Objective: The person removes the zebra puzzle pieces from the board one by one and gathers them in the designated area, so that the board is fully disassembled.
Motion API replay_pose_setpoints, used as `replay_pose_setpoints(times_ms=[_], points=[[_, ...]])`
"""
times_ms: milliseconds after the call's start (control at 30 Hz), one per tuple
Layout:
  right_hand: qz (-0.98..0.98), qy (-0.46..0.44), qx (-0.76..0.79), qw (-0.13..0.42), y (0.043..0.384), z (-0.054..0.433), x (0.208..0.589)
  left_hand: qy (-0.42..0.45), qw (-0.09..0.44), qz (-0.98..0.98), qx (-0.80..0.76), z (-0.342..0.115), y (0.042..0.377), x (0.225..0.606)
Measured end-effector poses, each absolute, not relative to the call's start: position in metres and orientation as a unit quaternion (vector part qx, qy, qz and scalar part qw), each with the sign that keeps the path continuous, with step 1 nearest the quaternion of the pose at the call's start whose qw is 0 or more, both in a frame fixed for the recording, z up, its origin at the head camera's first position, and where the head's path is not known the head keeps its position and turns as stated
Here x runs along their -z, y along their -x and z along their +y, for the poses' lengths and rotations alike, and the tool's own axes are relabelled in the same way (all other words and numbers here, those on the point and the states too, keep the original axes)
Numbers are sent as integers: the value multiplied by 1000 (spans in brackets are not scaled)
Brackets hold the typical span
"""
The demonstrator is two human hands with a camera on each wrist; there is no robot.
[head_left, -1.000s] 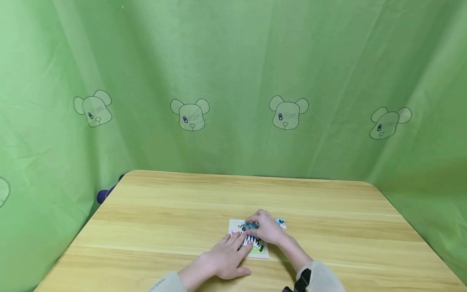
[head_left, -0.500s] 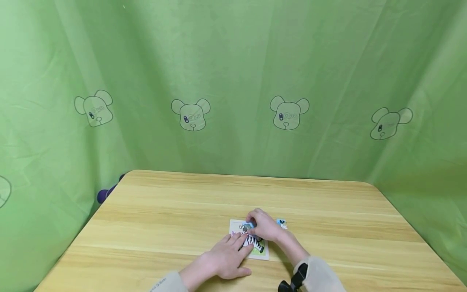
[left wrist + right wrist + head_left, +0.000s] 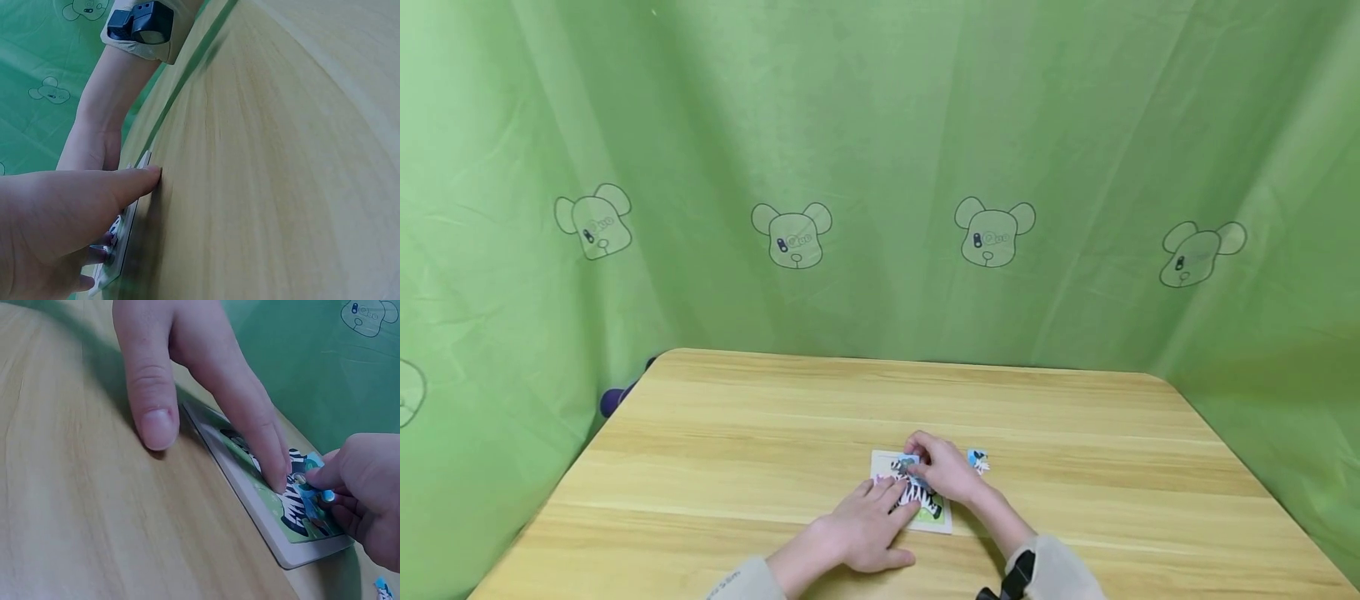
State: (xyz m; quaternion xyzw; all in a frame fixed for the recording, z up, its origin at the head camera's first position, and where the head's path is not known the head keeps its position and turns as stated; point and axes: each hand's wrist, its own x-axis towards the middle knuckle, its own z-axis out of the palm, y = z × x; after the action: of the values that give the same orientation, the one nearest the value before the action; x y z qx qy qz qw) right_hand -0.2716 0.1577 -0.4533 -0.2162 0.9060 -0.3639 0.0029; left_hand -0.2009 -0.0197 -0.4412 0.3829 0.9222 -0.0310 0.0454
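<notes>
A square zebra jigsaw board (image 3: pixel 935 528) with a pale rim lies on the table. My left hand (image 3: pixel 871 530) rests on its near left part, fingers straight and spread, with the thumb on the wood. My right hand (image 3: pixel 946 468) pinches a blue jigsaw piece (image 3: pixel 911 462) between thumb and fingers over the far part of the board. In the right wrist view that piece shows blue and grey beside the zebra's stripes (image 3: pixel 292 503); whether it lies flat in the frame cannot be told. Another zebra piece (image 3: pixel 978 461) lies loose on the table, right of the board.
The wooden table (image 3: pixel 737 417) spreads out around the board. A green curtain (image 3: pixel 880 125) with bear-head outlines hangs behind and at both sides. Something purple (image 3: pixel 612 402) shows past the table's left edge.
The right hand has turned slightly and shifted the blue piece a little over the board, showing more of it. My left hand has stayed in place.
</notes>
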Motion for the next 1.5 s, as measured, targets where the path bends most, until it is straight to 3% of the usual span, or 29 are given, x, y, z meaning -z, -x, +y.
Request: replay_pose_setpoints(times_ms=[1033,1333,1500], points=[[898,146,414,-39,264,146,461,-395,25,917,53,-17,204,432],[888,118,445,-20,270,152,459,-392,40,919,34,-18,204,432],[868,99,484,-51,272,159,453,-388,54,920,21,-20,203,435]])
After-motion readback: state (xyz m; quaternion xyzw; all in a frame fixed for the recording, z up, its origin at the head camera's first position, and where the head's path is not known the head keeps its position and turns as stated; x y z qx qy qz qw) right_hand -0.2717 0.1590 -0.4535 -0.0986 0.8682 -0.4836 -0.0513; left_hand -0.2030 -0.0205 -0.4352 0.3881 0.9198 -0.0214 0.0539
